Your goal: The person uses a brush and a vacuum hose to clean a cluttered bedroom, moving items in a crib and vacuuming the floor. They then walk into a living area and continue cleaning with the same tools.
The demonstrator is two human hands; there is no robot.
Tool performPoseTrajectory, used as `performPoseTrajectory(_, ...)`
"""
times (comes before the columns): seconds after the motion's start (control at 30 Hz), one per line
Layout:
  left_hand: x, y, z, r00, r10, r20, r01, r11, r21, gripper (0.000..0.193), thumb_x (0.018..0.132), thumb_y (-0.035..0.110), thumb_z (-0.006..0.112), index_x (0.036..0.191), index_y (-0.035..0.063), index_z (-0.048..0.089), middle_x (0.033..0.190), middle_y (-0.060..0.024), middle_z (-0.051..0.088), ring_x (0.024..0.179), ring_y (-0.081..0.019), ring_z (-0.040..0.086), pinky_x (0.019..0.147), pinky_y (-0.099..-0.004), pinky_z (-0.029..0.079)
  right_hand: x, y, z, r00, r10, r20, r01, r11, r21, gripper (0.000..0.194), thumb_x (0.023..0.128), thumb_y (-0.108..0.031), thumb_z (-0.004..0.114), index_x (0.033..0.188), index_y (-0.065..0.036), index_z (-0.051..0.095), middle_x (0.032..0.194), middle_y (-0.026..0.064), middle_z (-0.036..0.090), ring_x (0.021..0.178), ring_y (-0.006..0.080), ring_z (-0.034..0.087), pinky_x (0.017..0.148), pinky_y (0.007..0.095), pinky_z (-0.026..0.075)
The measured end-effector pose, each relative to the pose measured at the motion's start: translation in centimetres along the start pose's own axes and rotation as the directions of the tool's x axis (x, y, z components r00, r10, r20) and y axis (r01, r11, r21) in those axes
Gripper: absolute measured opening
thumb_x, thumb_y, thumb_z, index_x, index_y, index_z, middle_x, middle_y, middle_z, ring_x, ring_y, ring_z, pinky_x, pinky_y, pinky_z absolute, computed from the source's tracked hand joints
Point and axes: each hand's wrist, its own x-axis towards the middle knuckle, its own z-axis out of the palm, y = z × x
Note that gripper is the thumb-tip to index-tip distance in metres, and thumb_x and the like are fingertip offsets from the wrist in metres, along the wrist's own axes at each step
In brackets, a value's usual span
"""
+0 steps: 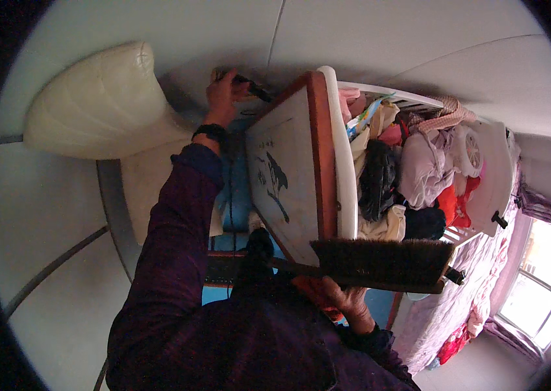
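Note:
My left hand (226, 95) reaches out at the upper middle, its fingers closed on a dark slim object (254, 89) close to the wall. What that object is cannot be made out. Lower and to the right, my right hand (353, 303) holds a wooden-backed bristle brush (383, 261), bristles towards the top of the picture, together with a red-orange cloth (317, 295). Between the hands stands a white panel (285, 181) with a reddish-brown frame and a dark printed plant design. The brush lies across its near corner in view.
Beyond the framed panel, a white crib (345, 161) holds heaped clothes and a small white fan (472, 151). A cream padded chair (99, 102) is on the left. A dark cable (231, 195) hangs over the blue floor. A bed (431, 322) and a window (539, 278) are at right.

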Motion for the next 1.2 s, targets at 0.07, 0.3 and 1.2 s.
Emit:
performPoseTrajectory(0.07, -0.3, 0.3, -0.4, 1.0, -0.022, 0.015, 0.022, 0.999, 0.041, 0.036, 0.091, 0.03, 0.071, 0.109, 0.0006, 0.06, 0.097, -0.0149, 0.07, 0.071, -0.0252, 0.072, 0.061, -0.0369, 0.06, 0.0, -0.1, 0.3, 0.999, 0.034, -0.016, -0.034, 0.999, -0.016, 0.059, 0.087, -0.04, 0.07, 0.14, -0.019, 0.054, 0.139, 0.0104, 0.054, 0.123, 0.041, 0.055, 0.106, 0.0608, 0.039)
performPoseTrajectory(0.3, -1.3, 0.8, -4.0, 0.999, -0.027, 0.042, 0.021, 0.992, 0.127, 0.038, 0.097, 0.038, 0.063, 0.118, 0.007, 0.059, 0.11, -0.0106, 0.064, 0.107, -0.0241, 0.064, 0.092, -0.0394, 0.055, -0.2, 0.2, -0.1, 0.978, -0.18, 0.107, 0.209, 0.863, -0.461, 0.057, 0.089, -0.054, 0.068, 0.136, -0.023, 0.06, 0.14, 0.0072, 0.055, 0.123, 0.0432, 0.055, 0.103, 0.0634, 0.042)
performPoseTrajectory(1.2, -20.8, -2.7, -0.6, 0.892, -0.253, 0.376, 0.039, 0.87, 0.492, 0.038, 0.097, 0.029, 0.062, 0.122, 0.0008, 0.064, 0.118, -0.0087, 0.066, 0.109, -0.0193, 0.062, 0.091, -0.0359, 0.052, 0.7, 0.3, -1.3, 0.944, 0.253, 0.213, -0.325, 0.83, 0.453, 0.053, 0.092, -0.029, 0.07, 0.139, -0.013, 0.052, 0.136, 0.0152, 0.056, 0.126, 0.0369, 0.054, 0.107, 0.0555, 0.042)
